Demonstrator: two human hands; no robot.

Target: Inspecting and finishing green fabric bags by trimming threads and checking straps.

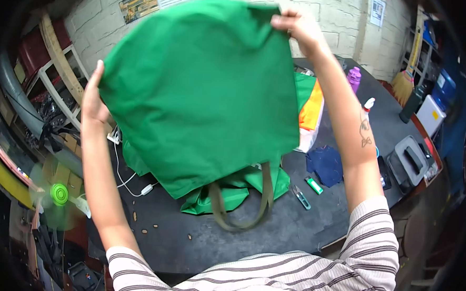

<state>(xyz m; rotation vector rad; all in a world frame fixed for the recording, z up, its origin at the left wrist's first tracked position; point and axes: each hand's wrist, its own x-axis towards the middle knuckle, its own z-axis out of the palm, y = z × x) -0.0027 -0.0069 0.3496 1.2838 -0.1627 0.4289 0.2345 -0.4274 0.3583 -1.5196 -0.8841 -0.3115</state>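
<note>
A green cloth bag hangs upside down in the air in front of me, its olive strap handles dangling toward the black table. My left hand grips its left corner. My right hand pinches its upper right corner, raised higher. More green cloth lies heaped on the table under the bag.
Orange and white fabric, a dark blue cloth piece, a small cutter and a green lighter-like item lie at right. A purple bottle, a black box, a white cable and a green fan stand around.
</note>
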